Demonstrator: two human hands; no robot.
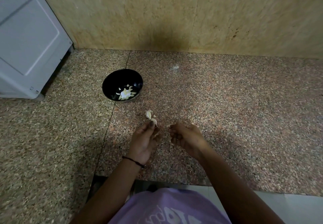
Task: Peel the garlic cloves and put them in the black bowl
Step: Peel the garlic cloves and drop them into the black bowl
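The black bowl (111, 82) stands on the counter at the back left, with several peeled garlic cloves (125, 92) in its bottom. An unpeeled piece of garlic (149, 114) lies on the counter in front of the bowl. Just below it, my left hand (144, 140) pinches a garlic clove (154, 121) at the tips of thumb and fingers. My right hand (183, 135) is a short gap to the right, fingers curled, pinching a small pale bit of garlic skin (168, 126). The two hands do not touch.
The speckled granite counter (236, 110) runs wide to both sides. A grey appliance (29, 40) stands at the back left against the tan wall (139, 14). The counter's front edge (174, 184) is near my body.
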